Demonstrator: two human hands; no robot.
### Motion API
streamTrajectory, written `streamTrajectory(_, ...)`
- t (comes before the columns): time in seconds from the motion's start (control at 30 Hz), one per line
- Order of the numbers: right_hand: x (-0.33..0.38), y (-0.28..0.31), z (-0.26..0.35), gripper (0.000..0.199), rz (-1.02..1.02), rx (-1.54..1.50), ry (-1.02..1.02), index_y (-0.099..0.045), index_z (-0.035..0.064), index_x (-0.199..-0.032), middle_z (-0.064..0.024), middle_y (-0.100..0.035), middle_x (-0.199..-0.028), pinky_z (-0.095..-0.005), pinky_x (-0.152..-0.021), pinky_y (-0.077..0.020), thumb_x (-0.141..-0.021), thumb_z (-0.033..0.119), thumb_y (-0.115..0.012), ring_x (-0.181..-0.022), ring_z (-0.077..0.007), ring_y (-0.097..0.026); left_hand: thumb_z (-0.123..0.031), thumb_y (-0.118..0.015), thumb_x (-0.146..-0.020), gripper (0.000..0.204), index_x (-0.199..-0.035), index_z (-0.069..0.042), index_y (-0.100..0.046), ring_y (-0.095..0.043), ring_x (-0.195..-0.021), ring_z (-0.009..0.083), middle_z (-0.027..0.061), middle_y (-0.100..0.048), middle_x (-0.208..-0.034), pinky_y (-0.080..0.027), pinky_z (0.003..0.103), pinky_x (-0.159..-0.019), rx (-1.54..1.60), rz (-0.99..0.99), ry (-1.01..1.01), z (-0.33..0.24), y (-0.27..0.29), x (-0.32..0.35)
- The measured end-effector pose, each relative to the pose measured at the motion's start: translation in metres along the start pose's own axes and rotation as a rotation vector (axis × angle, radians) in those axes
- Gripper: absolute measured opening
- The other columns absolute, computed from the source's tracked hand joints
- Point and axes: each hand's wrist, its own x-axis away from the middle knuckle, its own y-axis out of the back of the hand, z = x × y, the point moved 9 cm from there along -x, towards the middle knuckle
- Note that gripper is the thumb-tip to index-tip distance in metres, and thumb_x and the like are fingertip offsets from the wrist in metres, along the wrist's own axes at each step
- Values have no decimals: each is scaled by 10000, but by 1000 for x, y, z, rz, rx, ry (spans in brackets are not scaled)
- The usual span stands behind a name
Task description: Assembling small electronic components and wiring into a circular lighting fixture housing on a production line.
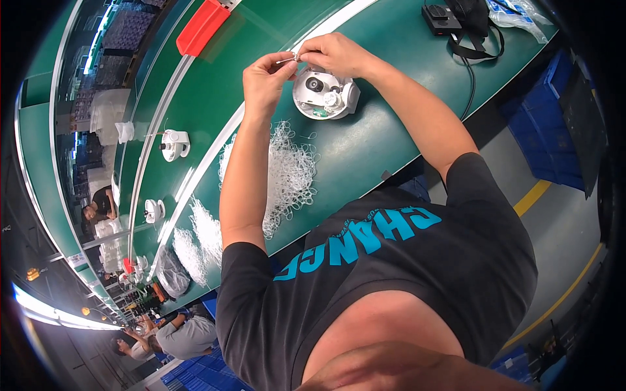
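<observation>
My left hand and my right hand meet over the far part of the green workbench. Their fingertips are closed in a pinch on a thin white strand, whose right end is hidden between the fingers. Just below them a white dome-shaped camera housing lies opened on the bench, its black lens and inner parts showing. Beside my left forearm spreads a heap of thin, clear-white looped strands.
A conveyor lane on the left carries more white camera units and a red bin. Further strand heaps and a plastic bag lie lower left. At upper right sit a black device and cable. Blue crates stand right.
</observation>
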Motion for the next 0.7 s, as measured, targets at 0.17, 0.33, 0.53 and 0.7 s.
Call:
streamTrajectory(0.17, -2, 0, -6, 221, -33, -73, 7, -681, 40, -979, -51, -655, -736, -294, -635, -479, -921, 221, -568, -672, -134, -601, -6, -710, -832, 213, -1031, 60, -671, -664, -748, 165, 123, -695, -894, -571, 278, -679, 124, -17, 31, 8, 0, 1)
streamTrajectory(0.33, -3, 1, -9, 204, -63, -125, 9, -681, 28, -990, -35, -648, -739, -276, -635, -469, -932, 192, -574, -683, -100, -580, 12, -705, -831, 204, -1025, 61, -668, -666, -759, 173, 127, -692, -903, -582, 290, -692, 179, -33, 50, 12, 1, 2)
streamTrajectory(0.53, -4, -3, -8, 226, -40, -99, 53, -673, 21, -1067, -31, -653, -763, -277, -655, -485, -927, 180, -594, -690, -96, -590, -3, -721, -825, 202, -1009, 58, -665, -657, -717, 155, 102, -694, -861, -564, 268, -644, 218, -47, 90, 19, -2, 0)
streamTrajectory(0.7, -5, -7, -9, 239, -11, -260, 16, -682, 0, -1053, -49, -665, -787, -289, -677, -502, -919, 184, -610, -709, -106, -611, -62, -758, -814, 143, -898, 34, -695, -609, -670, 88, 61, -684, -773, -482, 214, -561, -43, -90, 60, 13, -2, 1)
